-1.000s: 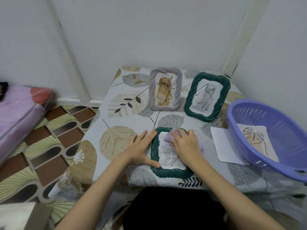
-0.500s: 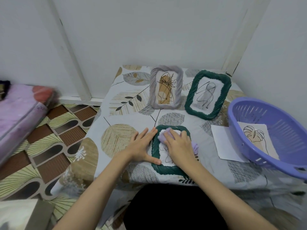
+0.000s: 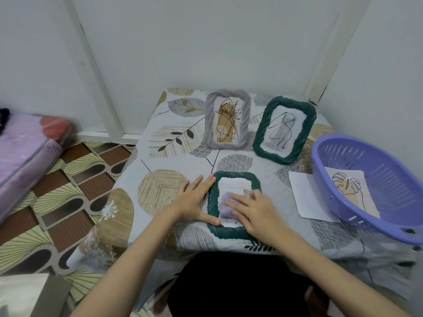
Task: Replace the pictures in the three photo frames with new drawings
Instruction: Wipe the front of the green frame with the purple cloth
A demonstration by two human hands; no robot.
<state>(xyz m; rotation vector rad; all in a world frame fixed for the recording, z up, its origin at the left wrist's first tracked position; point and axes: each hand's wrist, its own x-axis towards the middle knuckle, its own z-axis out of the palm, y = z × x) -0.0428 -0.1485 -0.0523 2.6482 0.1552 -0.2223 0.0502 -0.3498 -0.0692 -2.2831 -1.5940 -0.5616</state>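
near frame (image 3: 233, 232) flat on tabletop (image 3: 160, 186), long axis running away from body | left hand (image 3: 192, 202) open, pressed flat against frame's left edge, thumb on lower rim | right hand (image 3: 254, 211) on glass, flat over lilac cloth (image 3: 225, 205), nearer centre | two frames upright behind; drawing in basket (image 3: 343, 154) to right

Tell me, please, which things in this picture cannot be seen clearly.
All in the head view:
- Drawing in the lying green frame: largely covered by the right hand and the lilac cloth under it.
- Whether that hand grips or only presses the cloth: fingers blurred.
- Purple basket: cut off by the right edge.
- White sheet: partly under the basket.
- Left hand: flat beside the frame.
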